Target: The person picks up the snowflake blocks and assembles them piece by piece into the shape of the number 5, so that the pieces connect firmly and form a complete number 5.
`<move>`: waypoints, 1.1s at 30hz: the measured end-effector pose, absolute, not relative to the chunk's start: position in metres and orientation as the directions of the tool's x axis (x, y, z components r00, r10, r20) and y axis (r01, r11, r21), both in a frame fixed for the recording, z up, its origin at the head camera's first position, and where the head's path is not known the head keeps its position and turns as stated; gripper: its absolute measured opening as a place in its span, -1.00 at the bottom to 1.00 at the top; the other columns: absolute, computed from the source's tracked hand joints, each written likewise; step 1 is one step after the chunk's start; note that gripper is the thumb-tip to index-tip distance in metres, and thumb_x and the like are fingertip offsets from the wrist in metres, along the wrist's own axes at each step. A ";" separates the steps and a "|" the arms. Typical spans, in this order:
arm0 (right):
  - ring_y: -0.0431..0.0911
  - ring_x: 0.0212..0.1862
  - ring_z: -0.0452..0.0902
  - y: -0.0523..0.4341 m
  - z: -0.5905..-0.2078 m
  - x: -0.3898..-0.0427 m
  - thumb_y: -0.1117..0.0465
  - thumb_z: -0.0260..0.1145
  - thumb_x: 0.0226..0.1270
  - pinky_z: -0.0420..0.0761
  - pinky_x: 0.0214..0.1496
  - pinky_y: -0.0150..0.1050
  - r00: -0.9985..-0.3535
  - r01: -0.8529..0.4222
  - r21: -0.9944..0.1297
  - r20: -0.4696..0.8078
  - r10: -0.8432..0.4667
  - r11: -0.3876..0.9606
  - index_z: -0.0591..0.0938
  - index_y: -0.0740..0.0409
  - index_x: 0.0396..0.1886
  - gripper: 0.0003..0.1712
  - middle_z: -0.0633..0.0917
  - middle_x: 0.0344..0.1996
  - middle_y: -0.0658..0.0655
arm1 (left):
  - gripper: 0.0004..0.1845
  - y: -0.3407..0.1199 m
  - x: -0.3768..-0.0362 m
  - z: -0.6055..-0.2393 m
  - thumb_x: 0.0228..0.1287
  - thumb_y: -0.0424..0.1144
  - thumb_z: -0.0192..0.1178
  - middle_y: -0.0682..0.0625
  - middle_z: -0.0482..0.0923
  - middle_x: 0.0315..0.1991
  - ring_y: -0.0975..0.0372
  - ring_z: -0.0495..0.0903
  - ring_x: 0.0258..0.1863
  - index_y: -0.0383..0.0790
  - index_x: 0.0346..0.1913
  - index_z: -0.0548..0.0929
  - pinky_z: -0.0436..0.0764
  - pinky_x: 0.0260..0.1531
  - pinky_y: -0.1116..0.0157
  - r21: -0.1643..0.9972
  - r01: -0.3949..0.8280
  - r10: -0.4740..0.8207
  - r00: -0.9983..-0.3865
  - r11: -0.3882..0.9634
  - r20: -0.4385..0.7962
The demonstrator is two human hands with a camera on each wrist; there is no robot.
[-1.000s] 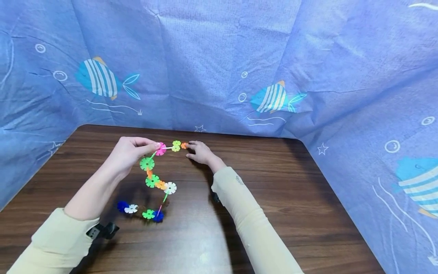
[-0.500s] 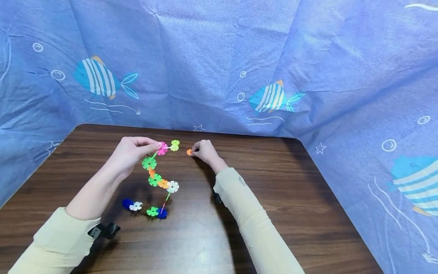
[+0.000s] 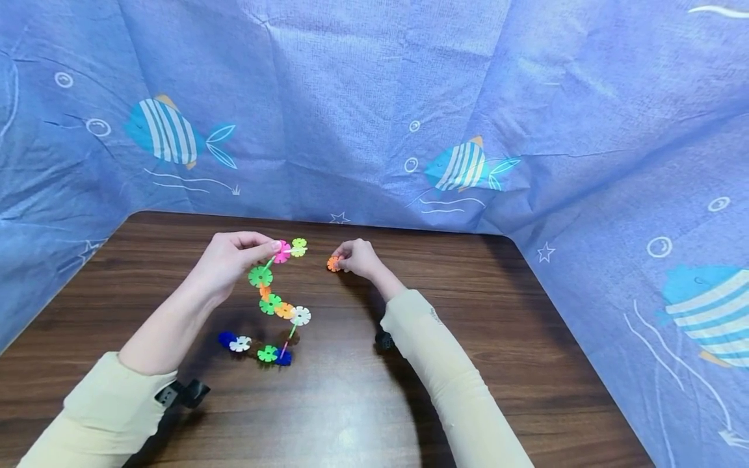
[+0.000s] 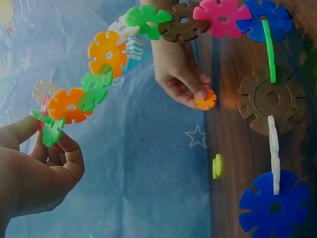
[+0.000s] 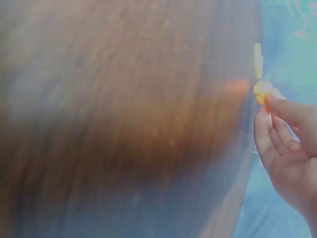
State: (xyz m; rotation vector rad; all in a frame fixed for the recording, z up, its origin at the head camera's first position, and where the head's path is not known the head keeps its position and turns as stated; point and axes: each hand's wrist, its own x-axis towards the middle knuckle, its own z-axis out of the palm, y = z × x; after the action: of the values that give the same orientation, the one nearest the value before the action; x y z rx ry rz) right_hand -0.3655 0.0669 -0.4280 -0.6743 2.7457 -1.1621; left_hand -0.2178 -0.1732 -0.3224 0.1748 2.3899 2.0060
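Observation:
My left hand (image 3: 231, 260) pinches the top end of a chain of slotted plastic snowflake discs (image 3: 260, 276), at a pink disc (image 3: 283, 252). The chain hangs in a bent line of green, orange, white, brown and blue discs, its lower part over the table. In the left wrist view, a blue disc (image 4: 275, 210) at the other end shows close up. Off to the right, my right hand (image 3: 361, 259) pinches a single orange snowflake disc (image 3: 333, 263) between thumb and fingers. That orange disc (image 5: 263, 94) is separate from the chain.
Small yellow-green discs (image 3: 299, 243) lie near the table's back edge, just beyond the chain's top end. The dark wooden table (image 3: 497, 390) meets a blue cloth (image 3: 351, 97) printed with fish behind and at the sides.
My right hand has pinched the orange disc and drawn it away from the yellow-green discs, rightward and nearer. My left hand has moved slightly right with the chain.

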 end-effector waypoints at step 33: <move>-0.11 -0.50 0.61 0.088 -0.286 -0.223 0.42 0.32 0.18 0.67 -0.39 -0.18 -0.827 -0.531 -0.829 0.460 -0.324 0.175 0.67 0.42 -0.17 -0.78 0.70 -0.41 0.30 | -0.94 -0.141 -0.216 -0.317 0.20 -0.17 0.31 0.21 0.61 -0.51 0.37 0.41 -0.52 -0.04 -0.37 0.73 0.45 -0.56 0.44 0.975 0.218 0.082 -0.973 0.048 0.213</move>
State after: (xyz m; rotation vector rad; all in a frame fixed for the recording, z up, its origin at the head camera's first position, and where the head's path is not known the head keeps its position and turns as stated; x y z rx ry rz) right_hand -0.2230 0.0879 -0.2860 -0.9354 2.5385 -1.9255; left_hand -0.2159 -0.1410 -0.3165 0.3371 2.3434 2.2132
